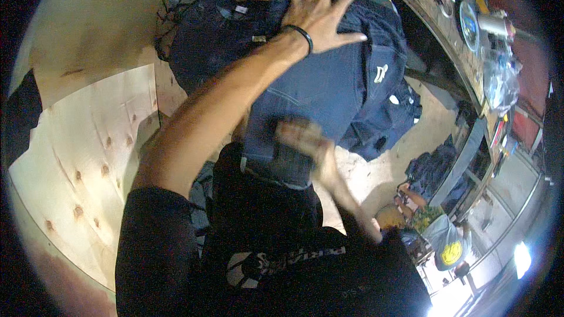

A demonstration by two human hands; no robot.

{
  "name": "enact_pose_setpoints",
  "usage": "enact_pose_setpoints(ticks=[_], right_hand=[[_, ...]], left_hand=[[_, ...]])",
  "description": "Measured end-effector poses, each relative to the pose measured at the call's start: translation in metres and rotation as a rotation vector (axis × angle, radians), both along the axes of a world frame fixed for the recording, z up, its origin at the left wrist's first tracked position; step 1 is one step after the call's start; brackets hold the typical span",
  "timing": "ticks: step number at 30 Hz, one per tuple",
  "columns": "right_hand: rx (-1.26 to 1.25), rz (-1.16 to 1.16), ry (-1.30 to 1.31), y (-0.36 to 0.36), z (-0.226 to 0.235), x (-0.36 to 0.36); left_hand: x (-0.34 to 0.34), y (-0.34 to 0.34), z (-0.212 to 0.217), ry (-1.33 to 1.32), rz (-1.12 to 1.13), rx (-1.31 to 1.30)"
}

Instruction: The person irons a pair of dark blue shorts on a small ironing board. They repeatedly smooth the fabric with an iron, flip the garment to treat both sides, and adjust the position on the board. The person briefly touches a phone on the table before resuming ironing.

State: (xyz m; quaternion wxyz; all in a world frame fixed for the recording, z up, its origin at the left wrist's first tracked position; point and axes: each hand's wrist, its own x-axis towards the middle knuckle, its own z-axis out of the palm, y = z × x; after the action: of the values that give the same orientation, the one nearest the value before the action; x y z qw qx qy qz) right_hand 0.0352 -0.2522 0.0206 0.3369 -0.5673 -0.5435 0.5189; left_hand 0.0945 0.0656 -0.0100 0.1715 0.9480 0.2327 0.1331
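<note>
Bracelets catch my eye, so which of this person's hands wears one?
The left hand, spread over dark blue cloth: a black band crosses its wrist. The blurred right hand shows none.

Navy garment point(317, 94), black wristband point(308, 37), tan plywood point(88, 141)

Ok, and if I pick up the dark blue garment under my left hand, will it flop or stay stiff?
The dark blue garment will probably flop, since its cloth folds loosely along the right side. The pale stitching may make it slightly stiffer there. It seems unlikely to roll, lying spread out beneath your left hand.
</note>
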Motion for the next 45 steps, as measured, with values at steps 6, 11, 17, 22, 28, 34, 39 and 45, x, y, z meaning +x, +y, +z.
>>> enact_pose_setpoints(ticks=[6, 11, 17, 22, 28, 34, 39, 45], right_hand=[[0.107, -0.188, -0.128, 0.049, 0.008, -0.004], [0.082, 0.036, 0.031, 0.076, 0.019, -0.003], [0.044, 0.057, -0.030, 0.062, -0.001, -0.016], [-0.031, 0.035, -0.026, 0.064, -0.007, -0.012], [-0.028, -0.008, 0.009, 0.123, 0.025, 0.066], [0.167, -0.069, -0.010, 0.140, 0.009, 0.097], [-0.047, -0.062, -0.043, 0.117, 0.039, 0.082], [0.189, -1.039, -1.212, 0.109, 0.019, 0.121]], left_hand=[[0.003, -0.001, -0.011, -0.162, 0.007, 0.025], [0.010, -0.004, -0.019, -0.273, -0.012, 0.047], [0.007, -0.004, -0.015, -0.232, -0.109, 0.054], [0.004, -0.002, -0.014, -0.144, -0.166, -0.044], [0.011, -0.004, -0.011, -0.071, -0.121, 0.029], [0.010, 0.001, -0.009, -0.092, -0.115, 0.023], [0.011, 0.004, -0.012, -0.059, -0.109, 0.005], [0.004, 0.008, 0.013, -0.440, -0.113, -0.296]])
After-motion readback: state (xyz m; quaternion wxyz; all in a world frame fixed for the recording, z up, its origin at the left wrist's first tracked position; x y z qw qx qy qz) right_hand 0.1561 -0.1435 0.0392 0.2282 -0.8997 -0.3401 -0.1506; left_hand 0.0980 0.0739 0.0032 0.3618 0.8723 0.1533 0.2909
